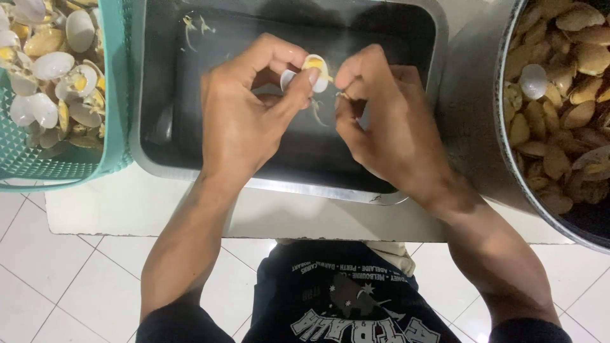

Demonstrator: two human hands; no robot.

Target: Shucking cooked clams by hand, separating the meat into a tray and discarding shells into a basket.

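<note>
My left hand holds an opened clam between thumb and fingers, its white shell halves spread and yellow meat showing. My right hand is right beside it, fingers pinched together on a small dark bit next to the shell. Both hands hover over a dark rectangular metal tray that holds a few stringy scraps at its far left corner.
A teal plastic basket at the left holds several opened white shells. A large metal pot at the right is full of brown closed clams. The tray rests on a white slab over a white tiled floor.
</note>
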